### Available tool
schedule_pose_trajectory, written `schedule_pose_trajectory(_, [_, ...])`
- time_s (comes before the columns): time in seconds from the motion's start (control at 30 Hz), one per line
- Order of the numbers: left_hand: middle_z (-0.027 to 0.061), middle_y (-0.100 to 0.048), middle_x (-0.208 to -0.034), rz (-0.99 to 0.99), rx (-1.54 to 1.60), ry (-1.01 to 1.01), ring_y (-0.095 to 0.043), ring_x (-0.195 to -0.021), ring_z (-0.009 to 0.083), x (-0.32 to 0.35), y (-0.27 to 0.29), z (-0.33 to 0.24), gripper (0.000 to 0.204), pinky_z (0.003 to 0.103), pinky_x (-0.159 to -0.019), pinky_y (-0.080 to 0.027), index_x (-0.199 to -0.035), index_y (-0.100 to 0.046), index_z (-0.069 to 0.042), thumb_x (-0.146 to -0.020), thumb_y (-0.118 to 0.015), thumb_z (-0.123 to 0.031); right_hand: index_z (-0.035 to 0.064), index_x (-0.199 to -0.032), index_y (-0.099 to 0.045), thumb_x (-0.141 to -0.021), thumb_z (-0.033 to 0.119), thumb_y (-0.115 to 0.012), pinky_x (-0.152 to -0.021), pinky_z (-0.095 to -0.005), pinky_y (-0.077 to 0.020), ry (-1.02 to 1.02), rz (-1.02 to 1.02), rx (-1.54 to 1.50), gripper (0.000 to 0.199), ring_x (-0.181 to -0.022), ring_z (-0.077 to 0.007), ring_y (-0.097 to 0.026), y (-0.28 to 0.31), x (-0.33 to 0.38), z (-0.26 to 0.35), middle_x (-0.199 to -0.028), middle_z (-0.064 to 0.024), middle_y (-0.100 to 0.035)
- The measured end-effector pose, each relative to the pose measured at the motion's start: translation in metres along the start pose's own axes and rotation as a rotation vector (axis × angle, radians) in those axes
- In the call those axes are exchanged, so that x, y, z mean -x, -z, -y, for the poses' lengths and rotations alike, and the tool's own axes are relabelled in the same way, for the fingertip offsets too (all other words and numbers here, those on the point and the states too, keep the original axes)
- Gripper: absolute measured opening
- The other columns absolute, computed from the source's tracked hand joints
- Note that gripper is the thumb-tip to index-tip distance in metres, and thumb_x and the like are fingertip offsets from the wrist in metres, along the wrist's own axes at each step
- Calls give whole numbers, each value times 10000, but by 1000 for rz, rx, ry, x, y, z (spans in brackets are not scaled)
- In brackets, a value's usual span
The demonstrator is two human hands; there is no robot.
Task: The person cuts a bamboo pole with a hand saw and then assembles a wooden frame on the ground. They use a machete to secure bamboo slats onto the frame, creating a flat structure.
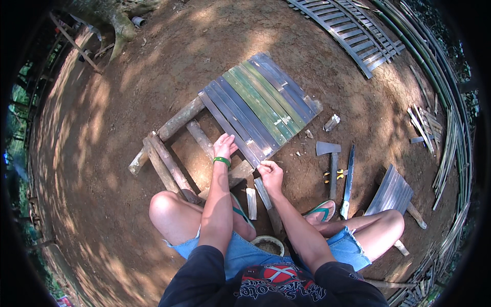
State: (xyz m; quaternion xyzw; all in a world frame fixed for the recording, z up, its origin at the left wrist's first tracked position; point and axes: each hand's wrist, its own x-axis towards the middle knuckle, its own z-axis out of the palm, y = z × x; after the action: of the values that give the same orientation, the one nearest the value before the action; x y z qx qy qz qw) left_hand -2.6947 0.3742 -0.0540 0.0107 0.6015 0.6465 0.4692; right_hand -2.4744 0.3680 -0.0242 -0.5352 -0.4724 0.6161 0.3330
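Observation:
Split bamboo slats [266,100], some dark grey and some green, lie side by side across a frame of round logs [181,118]. The nearest dark slat [227,125] runs along the edge of the covered part. Beside that slat's edge is my left hand [224,147], its fingers stretched out and a green band on the wrist. My right hand [270,176] has thumb and fingers closed at the slat's near end, seeming to grip it. Whether something small is also between those fingers is hidden.
To the right lie an axe [333,169], yellow-handled pliers [327,176], a long blade with a pale handle [349,179] and a grey panel [391,192]. Short wood pieces [251,203] stand near my feet. A slatted bamboo panel [353,30] and long poles [452,107] lie farther off.

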Motion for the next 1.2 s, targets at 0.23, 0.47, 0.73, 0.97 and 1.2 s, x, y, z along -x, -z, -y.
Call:
schedule_pose_trajectory(0.23, [78,-730,-1117,14,-5,-9,-710,-807,145,-7,10,4,333,306,-718,-615,-1246,-635,-18,-955,-720,-155,27,-1208,-652,-868,154,-734,-1036,-485,-449,314,-423,879,373,-1197,-373,-564,105,-27,7,-1282,-239,-562])
schedule_pose_trajectory(0.47, [62,-725,-1066,-3,-31,-10,-712,-811,145,-7,13,4,334,315,-731,-617,-1245,-633,-22,-950,-723,-152,38,-1389,-459,-833,135,-768,-1043,-532,-442,114,-485,1246,643,-1250,-462,-502,216,-28,-5,-1356,-271,-486])
schedule_pose_trajectory(0.73, [82,-718,-1085,-1,-31,1,-706,-811,158,-9,-3,5,332,331,-723,-624,-1228,-655,-27,-940,-736,-169,-77,-1439,-352,-876,150,-681,-902,-525,-541,-107,-269,1373,691,-1049,-488,-624,255,-69,-7,-1199,-392,-529])
schedule_pose_trajectory(0.97, [91,-743,-1022,-16,-1,-4,-726,-808,167,2,-9,-7,274,328,-689,-631,-1192,-666,-24,-940,-721,-118,-59,-1059,-614,-920,342,-713,-707,-459,-564,-209,6,758,435,-738,-277,-699,245,-54,49,-858,-157,-709])
schedule_pose_trajectory(1.2, [97,-745,-1032,-23,-23,-26,-719,-799,174,3,-13,-9,286,332,-696,-626,-1206,-664,-17,-945,-723,-114,25,-1084,-536,-1014,213,-630,-530,-302,-516,-166,294,460,221,-607,-130,-627,148,34,85,-735,-44,-620])
